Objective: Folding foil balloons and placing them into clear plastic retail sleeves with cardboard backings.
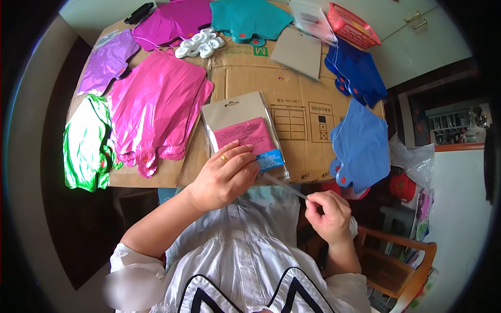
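Observation:
A clear plastic package (269,120) lies near the table's front edge. It holds a light card with a hang hole, a folded pink piece (241,130) and a blue label (270,160). Across its lower part rests my left hand (227,172), a gold ring on one finger. The fingers are bent and close together, holding the package; the thumb is hidden. Off the table edge, my right hand (330,215) is closed in a pinch on the end of a thin translucent strip (284,186), stretched from the package's lower edge by my left hand.
Shiny foil balloons, flat, ring the cardboard-covered table (237,78): pink (156,104), green (86,146), purple (107,60), magenta (172,23), teal (250,21), dark blue (360,70) and light blue (361,143). White ribbon rolls (201,43), grey cards (298,52) and a red basket (355,26) lie far back.

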`<state>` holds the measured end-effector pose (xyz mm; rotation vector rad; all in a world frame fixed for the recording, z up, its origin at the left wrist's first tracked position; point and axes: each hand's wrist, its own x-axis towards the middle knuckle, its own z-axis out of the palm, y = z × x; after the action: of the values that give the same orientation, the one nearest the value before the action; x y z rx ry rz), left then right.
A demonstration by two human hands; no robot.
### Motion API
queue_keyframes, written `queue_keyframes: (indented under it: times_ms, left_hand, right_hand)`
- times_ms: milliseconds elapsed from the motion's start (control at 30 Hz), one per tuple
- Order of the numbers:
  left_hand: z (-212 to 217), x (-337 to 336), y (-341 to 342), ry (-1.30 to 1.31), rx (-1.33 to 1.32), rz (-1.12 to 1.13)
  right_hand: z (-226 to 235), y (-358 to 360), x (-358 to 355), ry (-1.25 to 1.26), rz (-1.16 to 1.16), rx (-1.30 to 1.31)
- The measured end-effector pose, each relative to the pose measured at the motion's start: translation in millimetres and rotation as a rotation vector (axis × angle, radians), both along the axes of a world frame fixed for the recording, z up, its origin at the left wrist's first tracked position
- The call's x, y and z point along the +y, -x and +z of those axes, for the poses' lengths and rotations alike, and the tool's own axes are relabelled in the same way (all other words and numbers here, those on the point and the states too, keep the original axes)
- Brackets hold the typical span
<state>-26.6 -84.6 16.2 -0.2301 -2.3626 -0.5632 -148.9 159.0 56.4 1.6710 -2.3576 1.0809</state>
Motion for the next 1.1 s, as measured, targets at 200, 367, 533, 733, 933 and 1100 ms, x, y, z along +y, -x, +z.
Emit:
queue_keyframes:
  times_ms: [200, 367, 533, 733, 933, 1100]
  left_hand:
    - [3.9, 9.6, 0.5, 0.005, -0.009, 0.009]
    - [4.6, 12.2, 5.8, -0.042, 0.032, 0.094]
    - [3.2, 14.7, 5.8, -0.033, 0.05, 0.09]
    - [-3.7, 18.2, 3.0, -0.009, 0.01, 0.035]
    - [-14.6, 21.8, 3.6, 0.002, -0.013, -0.07]
    - [-13.4, 20.3, 3.4, -0.103, -0.026, -0.078]
  right_hand:
    - [-9.6, -13.5, -9.8, -0.029, -0.067, 0.191]
    - [0.0, -19.6, -2.9, 0.072, -0.042, 0.142]
    - [-2.9, -15.6, -6.6, 0.04, -0.006, 0.183]
    - [-15.8, -18.9, -15.5, -0.005, -0.202, 0.31]
    - [1.0, -12.6, -49.3, -0.211, -0.073, 0.253]
    - [10.4, 1.9, -40.2, -0.276, 0.091, -0.023]
